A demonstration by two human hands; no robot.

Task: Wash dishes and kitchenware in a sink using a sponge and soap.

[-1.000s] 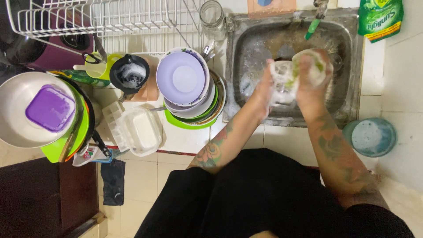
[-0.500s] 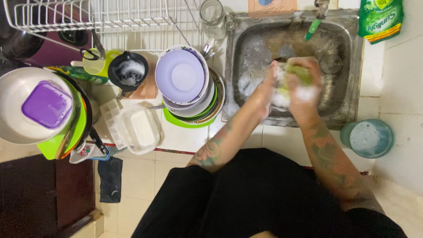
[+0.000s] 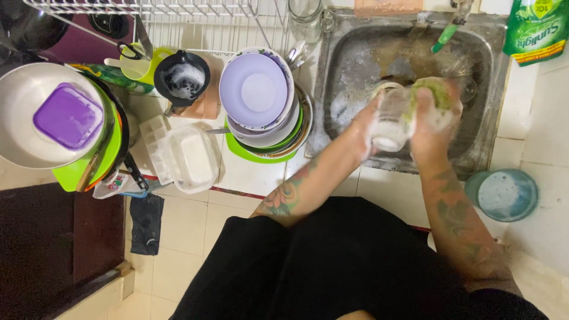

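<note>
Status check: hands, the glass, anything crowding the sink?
Left hand holds soapy glass over sink. Right hand presses green sponge against it. Stacked bowls sit left of sink, clear of hands.

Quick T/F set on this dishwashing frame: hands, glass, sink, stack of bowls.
1. The left hand holds a clear glass over the sink. True.
2. The right hand presses a green sponge to the glass. True.
3. The purple lid lies in the sink. False: it sits in a metal pan at the far left.
4. The stacked bowls stand right of the sink. False: left of it.
</note>
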